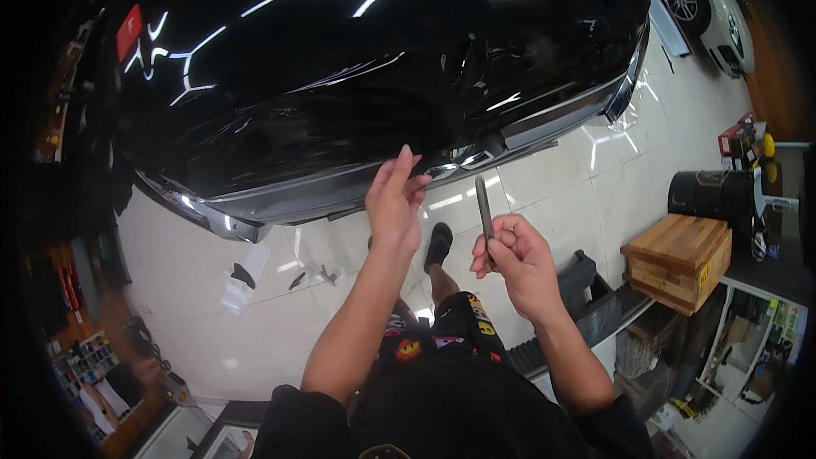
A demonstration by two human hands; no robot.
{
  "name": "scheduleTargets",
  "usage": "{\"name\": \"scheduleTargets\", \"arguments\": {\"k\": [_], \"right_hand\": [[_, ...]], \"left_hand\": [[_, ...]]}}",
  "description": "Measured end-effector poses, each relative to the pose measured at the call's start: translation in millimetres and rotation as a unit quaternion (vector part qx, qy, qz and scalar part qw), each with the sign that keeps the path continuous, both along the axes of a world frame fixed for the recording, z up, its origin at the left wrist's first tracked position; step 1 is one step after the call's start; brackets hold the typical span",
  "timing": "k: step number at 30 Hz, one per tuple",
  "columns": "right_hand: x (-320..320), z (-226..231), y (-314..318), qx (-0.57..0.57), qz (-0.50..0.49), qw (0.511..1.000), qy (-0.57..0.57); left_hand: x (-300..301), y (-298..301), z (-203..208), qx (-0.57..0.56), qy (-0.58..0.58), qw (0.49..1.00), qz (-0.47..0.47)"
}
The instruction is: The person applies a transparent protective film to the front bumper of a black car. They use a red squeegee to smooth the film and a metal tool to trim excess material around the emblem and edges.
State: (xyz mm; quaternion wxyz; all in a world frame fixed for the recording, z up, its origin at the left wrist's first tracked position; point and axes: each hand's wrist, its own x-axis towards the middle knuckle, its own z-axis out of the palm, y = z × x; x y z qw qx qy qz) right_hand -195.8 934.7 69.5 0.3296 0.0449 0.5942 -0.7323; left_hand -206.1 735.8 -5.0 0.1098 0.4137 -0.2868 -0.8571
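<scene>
In front of me spans the glossy black hood (280, 132) of a car, with creases like loose film towards its front edge. My left hand (395, 204) is raised at that edge, fingers apart and pointing up, beside the chrome emblem (459, 167). I see nothing held in it. Whether its fingertips touch the black surface I cannot tell. My right hand (518, 259) is closed around the lower end of a slim dark stick-like tool (484, 208). The tool points up towards the car's nose, apart from my left hand.
Headlights (217, 219) sit at the car's front corners. Dark scraps (244, 275) lie on the pale tiled floor (255, 331). To my right are a wooden box (677, 259), a black drum (701, 194) and a dark bench-like unit (586, 285). A white car (710, 8) stands at upper right.
</scene>
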Motion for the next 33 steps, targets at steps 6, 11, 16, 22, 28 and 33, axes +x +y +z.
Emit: {"name": "scheduleTargets", "arguments": {"k": [6,11,16,22,28,33], "right_hand": [[-5,-30,-63,0.117,-0.107,0.979,0.130],[-10,-44,-103,0.206,-0.210,0.916,0.272],[-11,-40,-115,0.307,-0.194,0.877,0.314],[-15,-42,-127,0.373,-0.172,0.839,0.357],[-6,-55,-128,0.404,-0.136,0.826,0.368],[4,-65,-116,0.453,-0.087,0.785,0.414]], "left_hand": [[-7,-9,-22,-0.005,0.013,0.999,-0.049],[-6,-15,-19,-0.030,0.019,0.996,-0.084],[-4,-23,-22,-0.029,0.015,0.992,-0.119],[-4,-27,-27,-0.032,0.020,0.991,-0.130],[0,-26,-25,-0.012,0.038,0.993,-0.115],[1,-24,-20,-0.013,-0.006,0.993,-0.114]]}}
